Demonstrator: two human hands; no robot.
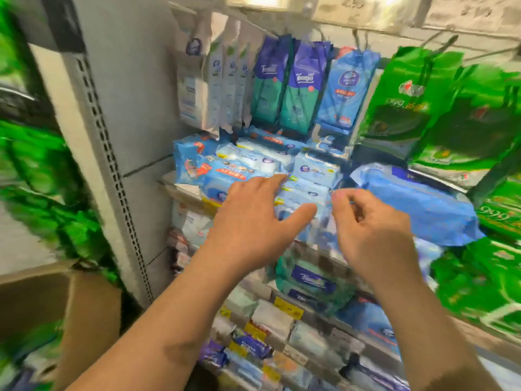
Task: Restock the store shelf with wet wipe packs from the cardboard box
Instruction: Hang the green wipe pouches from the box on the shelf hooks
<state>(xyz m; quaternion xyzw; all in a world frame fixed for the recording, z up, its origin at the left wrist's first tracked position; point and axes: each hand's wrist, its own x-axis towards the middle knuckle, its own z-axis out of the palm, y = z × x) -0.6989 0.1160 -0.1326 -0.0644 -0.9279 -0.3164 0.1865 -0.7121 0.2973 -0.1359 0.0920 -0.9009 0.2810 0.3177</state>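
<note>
Packs [310,176] already fill the shelf [180,184] just beyond my left hand [251,218], fingers spread; my right hand [369,227] curls empty. Box [56,300] waits down-left, contents hidden.

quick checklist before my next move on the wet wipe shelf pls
1. Left hand free: ok, fingers straight, reaching at the stacked light blue wipe packs.
2. Right hand free: cannot tell, fingers curled, blurred.
3. Large blue pack seated on the shelf: not ok, it lies tilted over the edge.
4. Cardboard box within reach: ok, lower left.
5. Box contents: cannot tell, hidden.
</note>
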